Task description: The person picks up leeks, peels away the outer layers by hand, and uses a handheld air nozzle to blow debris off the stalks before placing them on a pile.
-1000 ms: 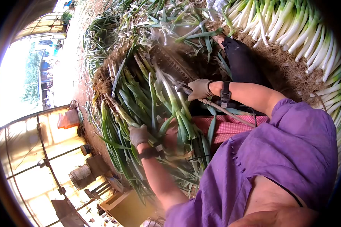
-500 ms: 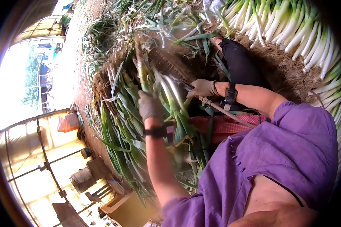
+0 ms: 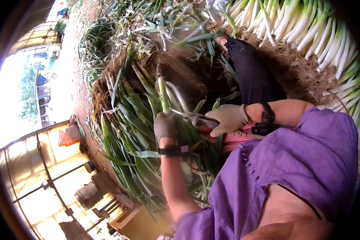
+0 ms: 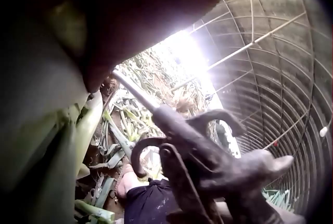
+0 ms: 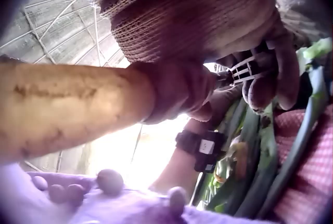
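At head-view centre, the left hand (image 3: 166, 126) grasps a leek (image 3: 163, 94), other leeks (image 3: 126, 134) heaped to its left; just right, the right hand (image 3: 229, 119) grips a nozzle gun (image 3: 199, 120). Left wrist view: its metal nozzle (image 4: 136, 90) points far left. Right wrist view: a pale hose (image 5: 67, 110) enters from left

Leek pile (image 3: 304, 32) cropped at top, hose (image 5: 67, 112) cut off in right wrist view
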`<action>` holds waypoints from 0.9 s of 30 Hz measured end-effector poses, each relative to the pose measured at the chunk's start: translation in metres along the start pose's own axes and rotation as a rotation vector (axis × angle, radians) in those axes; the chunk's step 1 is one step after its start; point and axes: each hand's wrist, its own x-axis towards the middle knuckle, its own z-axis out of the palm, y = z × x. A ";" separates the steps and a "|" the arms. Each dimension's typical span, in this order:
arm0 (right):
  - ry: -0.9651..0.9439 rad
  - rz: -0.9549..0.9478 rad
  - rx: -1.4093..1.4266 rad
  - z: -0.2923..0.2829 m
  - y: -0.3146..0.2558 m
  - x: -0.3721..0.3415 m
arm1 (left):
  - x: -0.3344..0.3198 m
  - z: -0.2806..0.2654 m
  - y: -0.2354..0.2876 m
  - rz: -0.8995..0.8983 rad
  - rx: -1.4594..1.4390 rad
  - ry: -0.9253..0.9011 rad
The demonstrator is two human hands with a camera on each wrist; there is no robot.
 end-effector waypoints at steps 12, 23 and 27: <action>0.091 -0.119 -0.063 0.020 0.006 0.000 | -0.004 -0.019 -0.025 -0.055 -0.371 -0.311; 0.084 0.209 0.445 -0.008 0.006 0.058 | -0.006 0.001 0.020 0.085 0.361 -0.018; 0.131 0.093 0.262 -0.007 -0.016 0.033 | -0.001 0.004 0.002 0.088 0.229 -0.064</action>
